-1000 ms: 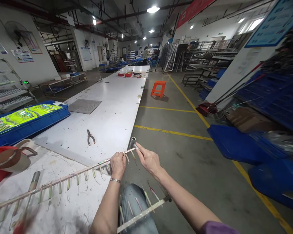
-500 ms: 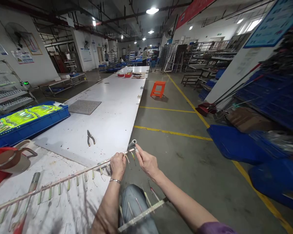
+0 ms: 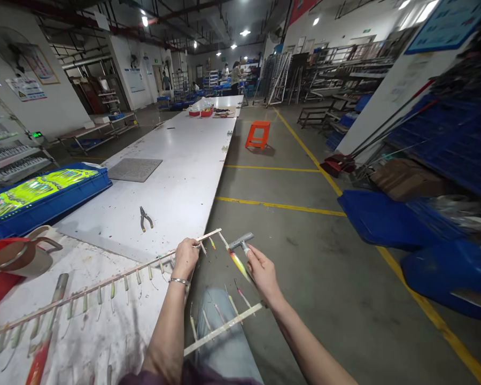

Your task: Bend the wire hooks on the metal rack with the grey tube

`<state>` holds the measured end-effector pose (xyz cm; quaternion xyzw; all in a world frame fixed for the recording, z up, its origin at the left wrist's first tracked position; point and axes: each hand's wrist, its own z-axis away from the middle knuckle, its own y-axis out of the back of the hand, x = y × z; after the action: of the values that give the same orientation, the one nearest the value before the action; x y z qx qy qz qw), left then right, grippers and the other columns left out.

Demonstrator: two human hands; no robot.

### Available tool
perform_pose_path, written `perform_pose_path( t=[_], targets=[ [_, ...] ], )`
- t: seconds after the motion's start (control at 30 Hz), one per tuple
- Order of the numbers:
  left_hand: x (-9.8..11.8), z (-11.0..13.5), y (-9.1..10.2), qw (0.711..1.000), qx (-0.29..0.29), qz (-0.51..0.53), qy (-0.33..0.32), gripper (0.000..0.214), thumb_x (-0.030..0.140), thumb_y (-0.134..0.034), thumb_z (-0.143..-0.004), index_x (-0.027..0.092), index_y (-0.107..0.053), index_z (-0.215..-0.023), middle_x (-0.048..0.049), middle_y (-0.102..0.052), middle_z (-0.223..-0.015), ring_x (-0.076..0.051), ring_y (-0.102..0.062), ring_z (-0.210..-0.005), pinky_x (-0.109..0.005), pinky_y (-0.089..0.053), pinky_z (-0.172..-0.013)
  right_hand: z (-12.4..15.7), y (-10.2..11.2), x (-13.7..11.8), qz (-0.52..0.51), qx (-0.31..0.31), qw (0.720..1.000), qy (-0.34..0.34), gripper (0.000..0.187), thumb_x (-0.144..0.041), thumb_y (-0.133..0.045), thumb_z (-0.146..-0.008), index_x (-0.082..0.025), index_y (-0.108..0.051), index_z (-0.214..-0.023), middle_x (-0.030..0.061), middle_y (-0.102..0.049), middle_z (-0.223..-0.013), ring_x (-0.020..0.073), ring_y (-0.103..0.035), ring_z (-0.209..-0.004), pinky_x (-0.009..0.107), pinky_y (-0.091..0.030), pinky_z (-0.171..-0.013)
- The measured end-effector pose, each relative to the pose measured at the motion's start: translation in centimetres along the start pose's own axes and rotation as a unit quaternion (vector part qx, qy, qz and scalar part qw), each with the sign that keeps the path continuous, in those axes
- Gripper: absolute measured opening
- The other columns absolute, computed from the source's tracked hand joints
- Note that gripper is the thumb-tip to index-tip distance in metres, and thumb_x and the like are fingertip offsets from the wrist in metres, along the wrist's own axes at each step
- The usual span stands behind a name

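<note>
My left hand [image 3: 185,259] is closed around a long thin wooden strip [image 3: 104,282] near its far end; several small fishing lures hang from the strip along the white table [image 3: 176,176]. My right hand [image 3: 262,272] is closed on a small grey metal tube [image 3: 242,242] and a shiny yellow-red lure [image 3: 238,263], held just off the table's edge to the right of the strip's end. A second strip with lures [image 3: 220,327] lies across my lap.
Pliers [image 3: 145,218] lie on the table beyond my left hand. A blue crate of yellow-green lures [image 3: 44,197] and a tape roll [image 3: 20,259] sit at left. An orange stool [image 3: 258,134] stands on the floor; blue bins [image 3: 385,224] lie at right. People stand far back.
My right hand has drawn back from the strip's end towards me and to the right, now with a lure and the grey tube in it. The view has tipped down slightly.
</note>
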<state>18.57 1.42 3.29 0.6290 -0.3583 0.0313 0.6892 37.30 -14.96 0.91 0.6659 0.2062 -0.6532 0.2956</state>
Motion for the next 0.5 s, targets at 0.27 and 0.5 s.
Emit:
perform_pose_path(
  t=[0.27, 0.5],
  targets=[
    [2.1, -0.3, 0.1, 0.969, -0.086, -0.188, -0.132, 0.028, 0.006, -0.063, -0.098, 0.023, -0.084, -0.096, -0.0105, -0.072, -0.113, -0.024, -0.065, -0.113, -0.032, -0.05, -0.093, 1.3, 0.6, -0.9, -0.121, -0.03, 0.984, -0.127, 0.106, -0.075, -0.075, -0.067, -0.002, -0.068, -0.144, -0.0085, -0.039, -0.053, 0.0124, -0.031, -0.051, 0.029, -0.023, -0.05],
    [1.1, -1.1, -1.4, 0.985, -0.036, -0.081, -0.145, 0.018, 0.015, -0.069, -0.099, 0.025, -0.082, -0.107, -0.0059, -0.076, -0.118, -0.021, -0.065, -0.111, -0.033, -0.051, -0.1, 1.0, 0.7, -0.1, -0.099, -0.059, 0.988, -0.104, 0.098, -0.077, -0.073, -0.071, -0.006, -0.074, -0.138, -0.0085, -0.04, -0.052, 0.0129, -0.031, -0.049, 0.028, -0.025, -0.049]
  ],
)
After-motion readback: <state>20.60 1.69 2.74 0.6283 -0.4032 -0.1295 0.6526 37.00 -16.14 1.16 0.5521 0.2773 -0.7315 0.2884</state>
